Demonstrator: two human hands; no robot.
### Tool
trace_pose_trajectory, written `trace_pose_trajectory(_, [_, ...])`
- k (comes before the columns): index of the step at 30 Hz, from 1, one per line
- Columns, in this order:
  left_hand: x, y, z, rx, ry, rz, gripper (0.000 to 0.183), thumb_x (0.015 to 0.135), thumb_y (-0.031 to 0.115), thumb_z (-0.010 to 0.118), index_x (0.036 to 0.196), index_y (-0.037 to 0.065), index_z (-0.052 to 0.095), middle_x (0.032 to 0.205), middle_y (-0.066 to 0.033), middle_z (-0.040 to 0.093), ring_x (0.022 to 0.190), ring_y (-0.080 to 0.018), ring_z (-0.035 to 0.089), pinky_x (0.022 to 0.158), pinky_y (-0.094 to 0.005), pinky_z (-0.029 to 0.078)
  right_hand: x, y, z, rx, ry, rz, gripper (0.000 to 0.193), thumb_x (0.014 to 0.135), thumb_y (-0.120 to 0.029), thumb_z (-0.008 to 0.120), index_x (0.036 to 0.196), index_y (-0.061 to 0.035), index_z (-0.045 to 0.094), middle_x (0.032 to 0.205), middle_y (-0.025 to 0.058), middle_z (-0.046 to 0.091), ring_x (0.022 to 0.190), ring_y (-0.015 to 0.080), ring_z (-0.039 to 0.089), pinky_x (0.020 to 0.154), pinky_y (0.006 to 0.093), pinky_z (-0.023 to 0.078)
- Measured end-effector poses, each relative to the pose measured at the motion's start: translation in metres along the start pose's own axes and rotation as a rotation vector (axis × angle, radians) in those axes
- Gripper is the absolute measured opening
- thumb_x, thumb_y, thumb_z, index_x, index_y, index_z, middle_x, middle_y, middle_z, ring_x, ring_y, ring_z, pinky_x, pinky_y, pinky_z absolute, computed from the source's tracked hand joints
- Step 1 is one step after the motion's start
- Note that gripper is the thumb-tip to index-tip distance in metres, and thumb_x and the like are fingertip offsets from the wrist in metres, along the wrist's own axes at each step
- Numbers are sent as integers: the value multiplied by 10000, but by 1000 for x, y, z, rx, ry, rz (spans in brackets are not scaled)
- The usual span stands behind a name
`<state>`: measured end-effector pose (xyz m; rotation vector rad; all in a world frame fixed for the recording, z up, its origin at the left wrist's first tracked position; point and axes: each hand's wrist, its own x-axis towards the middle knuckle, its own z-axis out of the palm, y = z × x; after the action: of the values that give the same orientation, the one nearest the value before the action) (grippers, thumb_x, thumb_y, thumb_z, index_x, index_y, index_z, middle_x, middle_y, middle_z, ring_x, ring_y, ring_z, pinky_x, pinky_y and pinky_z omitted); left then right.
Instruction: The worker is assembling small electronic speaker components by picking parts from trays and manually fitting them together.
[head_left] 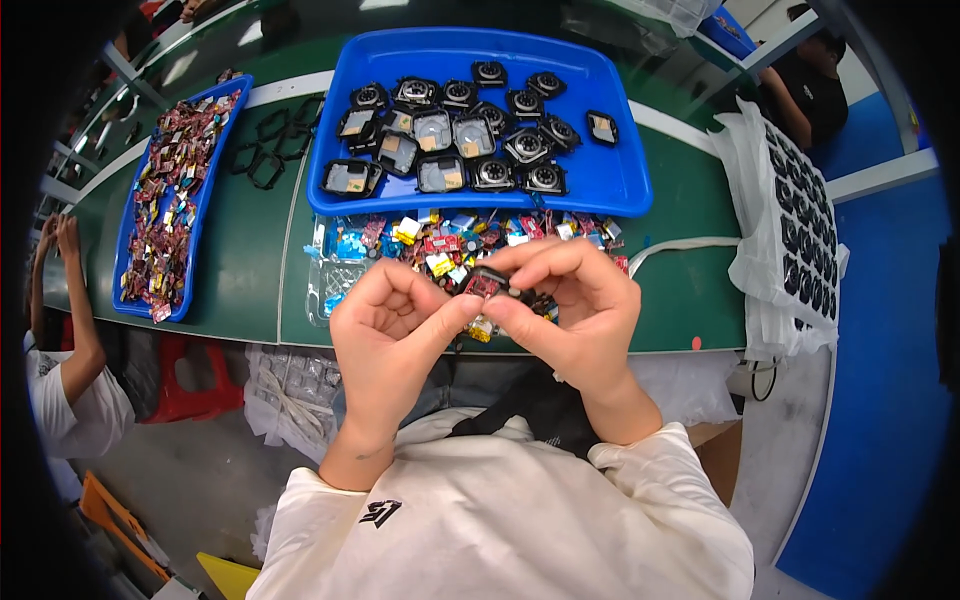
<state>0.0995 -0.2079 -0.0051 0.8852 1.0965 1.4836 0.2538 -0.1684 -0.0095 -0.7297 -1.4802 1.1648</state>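
Between my two hands, above the near edge of the bench, is a small dark watch case [489,272] with a red circuit board [484,287] showing in it. My left hand [382,335] pinches its left side between thumb and fingers. My right hand [590,305] closes on its right side, the thumb at the near edge and fingertips over the top. Beneath the hands lies a clear plastic tray [318,290] heaped with red boards, silver and yellow battery-like pieces and blue film. My fingers hide part of the case and of the heap.
Beyond, a large blue tray [605,85] holds several watch cases. Black frames [265,168] lie left of it, beside a narrow blue tray [243,98] of red boards. White-wrapped trays of black parts [800,220] stand right. Other people work at left and far right.
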Motion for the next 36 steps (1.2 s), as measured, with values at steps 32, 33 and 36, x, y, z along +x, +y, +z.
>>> trace_pose_trajectory(32, [18, 5, -84, 1033, 338, 430, 113, 778, 84, 695, 823, -18, 675, 782, -64, 631, 728, -155, 529, 633, -281, 417, 217, 130, -274, -971, 846, 297, 286, 715, -338, 698, 876, -104, 733, 897, 95, 699, 868, 255, 654, 809, 335, 480])
trace_pose_trajectory(33, [21, 0, -78, 1094, 345, 469, 106, 731, 102, 723, 773, 11, 689, 786, -67, 606, 789, -227, 511, 686, -340, 416, 217, 130, -268, -931, 841, 288, 316, 707, -373, 710, 882, -110, 734, 903, 98, 698, 884, 257, 650, 819, 334, 477])
trace_pose_trajectory(36, [36, -5, -64, 1292, 275, 585, 116, 726, 120, 731, 778, 24, 691, 776, -56, 576, 806, -241, 499, 717, -351, 411, 216, 127, -274, -866, 812, 250, 385, 704, -416, 737, 911, -92, 730, 925, 89, 695, 913, 225, 636, 842, 306, 459])
